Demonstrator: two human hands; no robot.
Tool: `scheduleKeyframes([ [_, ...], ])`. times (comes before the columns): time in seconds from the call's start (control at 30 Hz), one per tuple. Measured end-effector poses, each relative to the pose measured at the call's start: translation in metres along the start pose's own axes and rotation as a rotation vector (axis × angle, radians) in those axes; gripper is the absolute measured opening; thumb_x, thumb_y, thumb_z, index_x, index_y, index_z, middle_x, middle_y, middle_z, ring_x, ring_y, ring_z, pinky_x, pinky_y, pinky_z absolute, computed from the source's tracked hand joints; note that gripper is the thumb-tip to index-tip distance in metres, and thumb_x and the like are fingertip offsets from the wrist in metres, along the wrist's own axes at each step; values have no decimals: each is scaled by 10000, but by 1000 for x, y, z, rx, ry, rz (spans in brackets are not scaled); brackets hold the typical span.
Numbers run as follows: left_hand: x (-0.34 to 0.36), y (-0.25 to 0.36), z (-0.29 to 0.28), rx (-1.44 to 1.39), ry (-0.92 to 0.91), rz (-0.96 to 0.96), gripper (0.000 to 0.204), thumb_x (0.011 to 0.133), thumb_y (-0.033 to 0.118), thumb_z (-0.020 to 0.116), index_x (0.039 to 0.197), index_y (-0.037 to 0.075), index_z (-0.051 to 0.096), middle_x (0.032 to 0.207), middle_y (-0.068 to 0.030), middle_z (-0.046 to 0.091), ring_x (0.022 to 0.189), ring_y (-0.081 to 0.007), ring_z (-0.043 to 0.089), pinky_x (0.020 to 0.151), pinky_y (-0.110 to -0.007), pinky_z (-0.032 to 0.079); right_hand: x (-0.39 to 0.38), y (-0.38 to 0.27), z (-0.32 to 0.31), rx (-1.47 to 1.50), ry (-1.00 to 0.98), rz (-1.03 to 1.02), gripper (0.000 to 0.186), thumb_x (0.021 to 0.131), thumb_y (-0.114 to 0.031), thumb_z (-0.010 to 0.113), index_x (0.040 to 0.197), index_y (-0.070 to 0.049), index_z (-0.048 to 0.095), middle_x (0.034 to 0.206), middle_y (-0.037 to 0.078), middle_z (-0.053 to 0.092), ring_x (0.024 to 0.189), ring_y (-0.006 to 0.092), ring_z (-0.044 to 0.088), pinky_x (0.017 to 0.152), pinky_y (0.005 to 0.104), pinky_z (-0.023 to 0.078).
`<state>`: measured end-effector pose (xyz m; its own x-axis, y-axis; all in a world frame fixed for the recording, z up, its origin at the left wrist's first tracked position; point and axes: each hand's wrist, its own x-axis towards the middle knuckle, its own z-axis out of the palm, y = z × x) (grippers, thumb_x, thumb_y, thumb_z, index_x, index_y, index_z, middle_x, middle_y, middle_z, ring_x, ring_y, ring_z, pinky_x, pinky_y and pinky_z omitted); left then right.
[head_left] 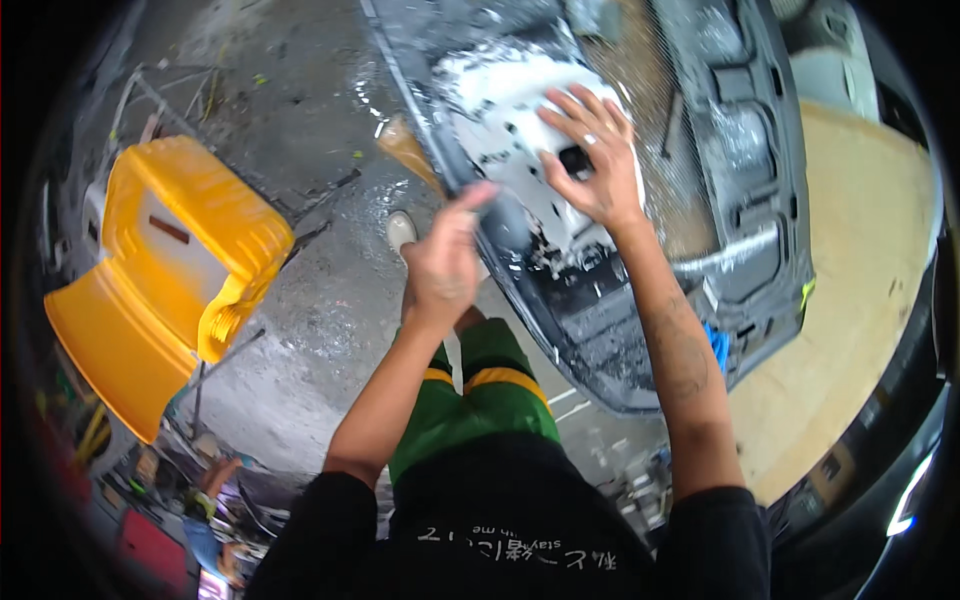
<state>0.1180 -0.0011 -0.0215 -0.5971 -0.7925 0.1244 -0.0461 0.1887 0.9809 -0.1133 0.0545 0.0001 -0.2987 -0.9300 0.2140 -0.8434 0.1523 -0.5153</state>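
Observation:
A large black, car-hood-like panel (590,330) lies in front of me, its surface wet and streaked. On it is a white, sheet-like patch (490,110) with ragged edges and several dark spots or holes; I cannot tell whether it is foam, film or a separate part. My right hand (598,165) rests over this patch with its fingers spread, a dark square spot showing beside the thumb. Just outside the panel's left edge is my left hand (447,265), smeared by motion. A blurred grey rounded shape (508,222) shows near its fingertips; whether the hand touches it is unclear.
At left stands a yellow plastic part (190,250) on a thin metal frame (160,85). Wet concrete floor (310,170) lies between. A tan board (860,270) stretches along the right, with a blue cloth-like thing (716,346) by the panel. Another person (205,530) is at lower left.

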Motion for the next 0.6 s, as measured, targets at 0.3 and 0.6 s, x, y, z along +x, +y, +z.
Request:
scheduleKeyframes([
  [0.3, -16, 26, -67, 193, 30, -260, 342, 1124, 183, 439, 1264, -40, 658, 1242, -137, 724, 1173, -203, 634, 1080, -347, 448, -47, 5, -11, 141, 572, 222, 448, 1023, -210, 608, 1395, 38, 582, 1515, 265, 508, 1465, 439, 404, 1207, 491, 315],
  [0.6, -23, 60, -70, 330, -161, -204, 333, 1116, 205, 470, 1263, -28, 657, 1209, -110, 738, 1120, -154, 619, 1058, -312, 441, -172, -107, 42, -2, 201, 788, 968, 976, -551, 602, 1537, 164, 269, 1661, 336, 172, 1573, 465, 95, 1244, 626, 51],
])
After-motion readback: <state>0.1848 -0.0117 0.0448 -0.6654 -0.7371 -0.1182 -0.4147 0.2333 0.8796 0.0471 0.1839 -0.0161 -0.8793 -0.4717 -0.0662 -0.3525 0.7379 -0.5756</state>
